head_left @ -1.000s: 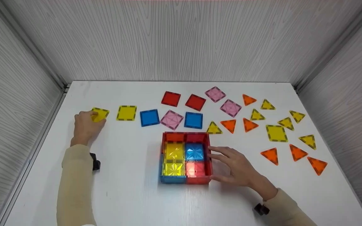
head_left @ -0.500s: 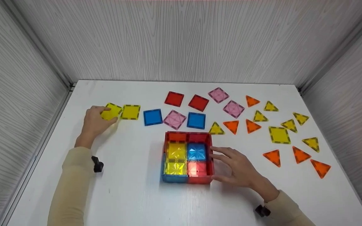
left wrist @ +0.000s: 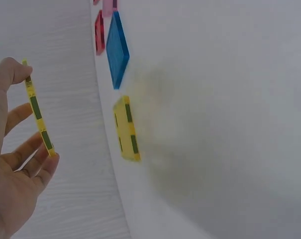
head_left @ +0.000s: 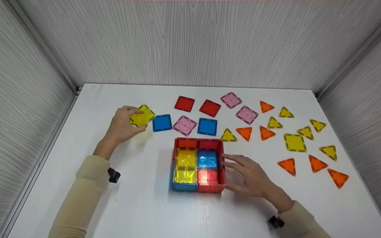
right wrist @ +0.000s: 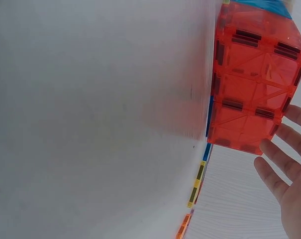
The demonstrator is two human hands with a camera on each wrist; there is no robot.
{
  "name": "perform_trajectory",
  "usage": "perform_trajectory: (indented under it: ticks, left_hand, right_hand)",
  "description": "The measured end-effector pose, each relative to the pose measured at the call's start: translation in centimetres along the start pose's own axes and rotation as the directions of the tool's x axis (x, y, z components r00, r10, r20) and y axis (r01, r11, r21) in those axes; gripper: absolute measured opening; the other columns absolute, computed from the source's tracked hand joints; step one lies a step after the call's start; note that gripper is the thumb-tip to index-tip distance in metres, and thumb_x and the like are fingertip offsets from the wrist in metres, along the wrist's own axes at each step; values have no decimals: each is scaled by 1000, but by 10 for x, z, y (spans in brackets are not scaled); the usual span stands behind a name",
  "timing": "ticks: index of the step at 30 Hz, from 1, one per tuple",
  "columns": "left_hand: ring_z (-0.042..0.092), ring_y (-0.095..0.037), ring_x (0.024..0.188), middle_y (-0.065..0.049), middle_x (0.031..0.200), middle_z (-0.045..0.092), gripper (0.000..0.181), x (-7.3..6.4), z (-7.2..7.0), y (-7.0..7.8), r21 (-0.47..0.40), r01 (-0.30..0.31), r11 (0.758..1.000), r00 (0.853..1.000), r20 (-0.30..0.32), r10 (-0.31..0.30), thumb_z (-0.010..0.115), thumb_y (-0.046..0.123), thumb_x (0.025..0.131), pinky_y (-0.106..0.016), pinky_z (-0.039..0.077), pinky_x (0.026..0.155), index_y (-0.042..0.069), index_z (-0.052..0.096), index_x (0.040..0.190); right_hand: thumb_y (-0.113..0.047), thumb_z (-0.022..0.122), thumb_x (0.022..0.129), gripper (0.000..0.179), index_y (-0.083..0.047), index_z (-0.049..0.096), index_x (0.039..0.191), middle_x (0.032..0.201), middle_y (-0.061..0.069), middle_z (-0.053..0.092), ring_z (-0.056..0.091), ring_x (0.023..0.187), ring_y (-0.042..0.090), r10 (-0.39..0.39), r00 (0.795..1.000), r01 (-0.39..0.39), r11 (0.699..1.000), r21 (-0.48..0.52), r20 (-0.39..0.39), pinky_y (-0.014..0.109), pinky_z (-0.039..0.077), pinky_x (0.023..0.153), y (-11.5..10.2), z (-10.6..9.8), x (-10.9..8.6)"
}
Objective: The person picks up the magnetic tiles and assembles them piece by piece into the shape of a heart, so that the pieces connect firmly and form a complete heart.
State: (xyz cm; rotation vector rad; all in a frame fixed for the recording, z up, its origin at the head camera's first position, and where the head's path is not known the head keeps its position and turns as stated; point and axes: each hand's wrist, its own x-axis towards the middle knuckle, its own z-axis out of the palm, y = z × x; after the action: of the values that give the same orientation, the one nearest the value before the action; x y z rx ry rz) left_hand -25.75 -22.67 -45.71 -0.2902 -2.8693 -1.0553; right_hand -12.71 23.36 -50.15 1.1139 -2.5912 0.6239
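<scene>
My left hand (head_left: 122,124) pinches a yellow square magnetic tile (head_left: 147,113) by its edges, thumb on one side and fingertips on the other. The left wrist view has this tile edge-on and raised off the table, and a second yellow square tile (left wrist: 125,129) lying below it. From the head, the held tile covers that second one. An open-topped box of magnetic tiles (head_left: 178,187), red and blue outside with yellow, blue and red squares in its floor, stands at the middle. My right hand (head_left: 251,175) has its spread fingers against the box's red right wall (right wrist: 252,74).
Right of the held tile lies a blue square tile (head_left: 162,123), with pink squares (head_left: 185,125), red squares (head_left: 184,104) and another blue square (head_left: 207,127) beyond. Orange triangles (head_left: 286,166), yellow triangles (head_left: 329,152) and a yellow square (head_left: 295,142) spread over the right side.
My left hand has lifted the yellow tile from the far left and carried it right, over the second yellow tile. My right hand stays at the box. The head view has shifted slightly.
</scene>
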Motion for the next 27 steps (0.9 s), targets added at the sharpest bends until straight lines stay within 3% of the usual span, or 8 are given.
perform_trajectory:
  ticks: [7, 12, 15, 18, 23, 27]
  left_hand:
    - [50, -38, 137, -19, 146, 57, 52, -6, 15, 36, -22, -132, 991, 991, 31, 133, 82, 27, 87, -55, 48, 116, 8, 70, 135]
    - [54, -36, 134, -17, 142, 60, 50, -12, 29, 56, -35, -255, 966, 965, 61, 257, 84, 26, 85, -54, 50, 114, 11, 73, 132]
    - [53, -35, 136, -15, 144, 59, 51, -18, 39, 67, -44, -300, 953, 946, 117, 303, 85, 26, 85, -53, 51, 116, 13, 73, 133]
    - [51, -34, 140, -14, 147, 58, 49, -23, 47, 75, -49, -323, 945, 926, 191, 327, 85, 26, 86, -53, 50, 117, 14, 74, 132]
    - [45, -32, 145, -10, 152, 56, 48, -30, 55, 82, -49, -319, 946, 890, 327, 317, 84, 24, 87, -54, 49, 118, 17, 74, 133]
    - [43, -30, 146, -7, 154, 54, 50, -34, 58, 87, -54, -306, 951, 869, 393, 302, 84, 22, 86, -54, 49, 117, 19, 73, 135]
  right_hand:
    - [-53, 84, 84, 69, -23, 65, 143, 151, 5, 63, 62, 135, 20, -6, 1000, 6, 1000, 1, -1, 48, 62, 99, -1, 0, 0]
    - [-53, 84, 84, 70, -23, 65, 144, 151, 6, 63, 62, 135, 19, 1, 1000, -1, 1000, 6, 7, 47, 62, 99, -1, -1, 1]
    - [-53, 84, 84, 70, -22, 65, 143, 152, 5, 62, 61, 136, 20, 12, 1000, -12, 1000, 10, 13, 47, 61, 100, 0, -1, 1]
    - [-52, 85, 84, 70, -21, 66, 143, 152, 5, 62, 61, 137, 19, 22, 1000, -23, 1000, 16, 21, 47, 61, 101, 0, -1, 1]
    - [-52, 84, 84, 70, -21, 65, 144, 154, 4, 61, 60, 138, 19, 36, 999, -37, 999, 29, 40, 46, 60, 103, -1, -1, 1]
    - [-52, 85, 84, 70, -23, 65, 144, 153, 4, 61, 60, 138, 18, 32, 999, -33, 999, 26, 33, 46, 60, 102, 0, -1, 0]
